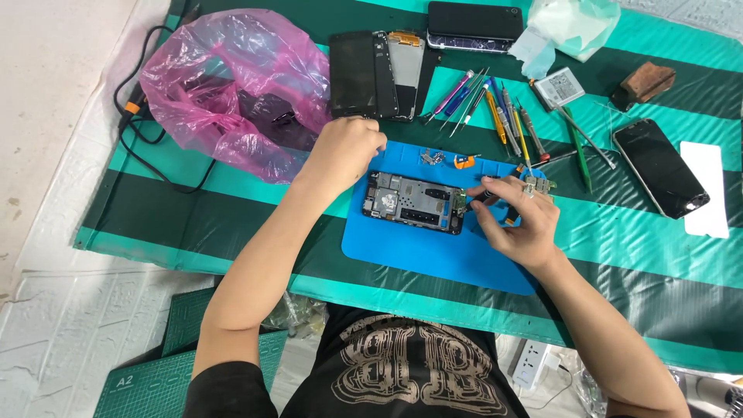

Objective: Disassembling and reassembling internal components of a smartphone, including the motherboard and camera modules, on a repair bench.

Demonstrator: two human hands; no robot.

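Nearest, a blue mat (433, 251) lies on the green striped worktop (232, 209). On it sits an opened phone (414, 203), its circuit side up. The right hand (515, 220) meets the phone's right end, fingers (491, 184) pinched narrow on a small dark tool (481, 198). The left hand (346, 151) rests at the phone's upper left corner, fingers curled; whether they hold anything I cannot tell. Beyond lie screwdrivers (495, 108), a pink plastic bag (232, 85) and spare phone screens (377, 73).

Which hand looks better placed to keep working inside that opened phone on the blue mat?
Probably the right hand: it holds a small tool at the end of the opened phone, while the left hand rests at its far corner.
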